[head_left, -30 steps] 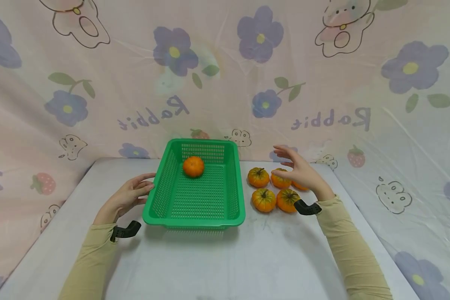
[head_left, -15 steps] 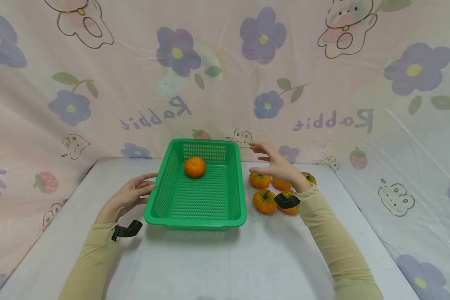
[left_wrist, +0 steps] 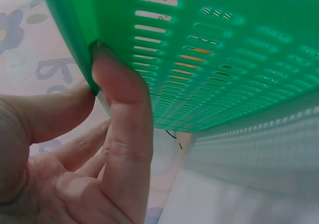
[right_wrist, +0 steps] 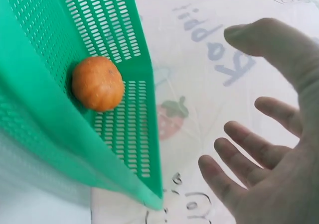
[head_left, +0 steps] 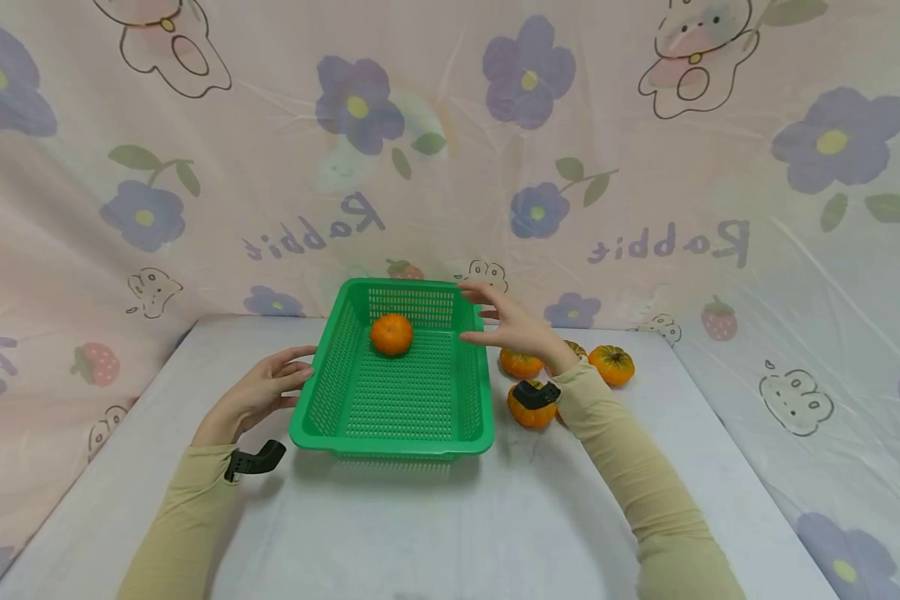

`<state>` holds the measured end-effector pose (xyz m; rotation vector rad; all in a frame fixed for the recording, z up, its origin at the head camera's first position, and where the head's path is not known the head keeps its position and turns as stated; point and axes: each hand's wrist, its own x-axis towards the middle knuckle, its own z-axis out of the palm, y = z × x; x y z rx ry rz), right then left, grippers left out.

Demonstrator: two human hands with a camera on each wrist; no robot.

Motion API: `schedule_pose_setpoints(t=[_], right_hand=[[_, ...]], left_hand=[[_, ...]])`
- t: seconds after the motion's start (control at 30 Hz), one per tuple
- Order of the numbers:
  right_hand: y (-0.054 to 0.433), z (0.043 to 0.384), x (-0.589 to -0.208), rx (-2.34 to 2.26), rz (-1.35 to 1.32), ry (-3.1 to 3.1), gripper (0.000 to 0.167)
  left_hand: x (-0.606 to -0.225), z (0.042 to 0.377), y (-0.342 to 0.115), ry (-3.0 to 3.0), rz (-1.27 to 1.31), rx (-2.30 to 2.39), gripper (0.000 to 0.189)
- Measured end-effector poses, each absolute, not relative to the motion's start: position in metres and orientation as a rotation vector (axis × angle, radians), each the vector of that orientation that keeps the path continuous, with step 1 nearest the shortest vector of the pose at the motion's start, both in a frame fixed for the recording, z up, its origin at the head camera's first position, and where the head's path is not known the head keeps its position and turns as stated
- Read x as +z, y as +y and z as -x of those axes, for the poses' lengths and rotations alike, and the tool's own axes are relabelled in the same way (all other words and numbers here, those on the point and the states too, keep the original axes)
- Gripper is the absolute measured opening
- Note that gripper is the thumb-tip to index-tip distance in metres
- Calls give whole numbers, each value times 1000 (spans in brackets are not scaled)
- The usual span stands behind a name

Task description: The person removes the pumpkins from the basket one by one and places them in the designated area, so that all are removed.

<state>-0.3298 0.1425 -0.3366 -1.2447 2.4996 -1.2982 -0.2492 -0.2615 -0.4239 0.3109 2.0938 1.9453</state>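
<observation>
A green plastic basket (head_left: 397,446) with slotted walls stands on the table. One small orange pumpkin (head_left: 392,334) sits inside it, near the back left. My left hand (head_left: 258,392) pinches the basket's left rim between thumb and bent finger, plainest in the left wrist view. Over the right rim hovers my right hand (head_left: 517,327), its fingers spread and nothing in them; the right wrist view shows a gap between it and the basket wall. Right of the basket lie several orange-and-green pumpkins (head_left: 611,365), some partly hidden under my right hand and wrist.
A white-covered table (head_left: 420,533) carries everything. Behind it hangs a pale printed curtain (head_left: 450,200) with flowers and rabbits, close to the table's back edge. Each wrist wears a black mount (head_left: 258,458).
My right hand has moved left from above the pumpkins to the basket's right rim, uncovering the far right pumpkin. My left hand stays at the left rim.
</observation>
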Motion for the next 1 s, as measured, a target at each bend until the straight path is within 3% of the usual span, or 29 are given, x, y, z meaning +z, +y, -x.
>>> schedule_pose_setpoints(t=[1.0], right_hand=[[69,378,-366,-1431,930,2227,60]], left_hand=[[-424,249,-262,2118,-302,1917,62]])
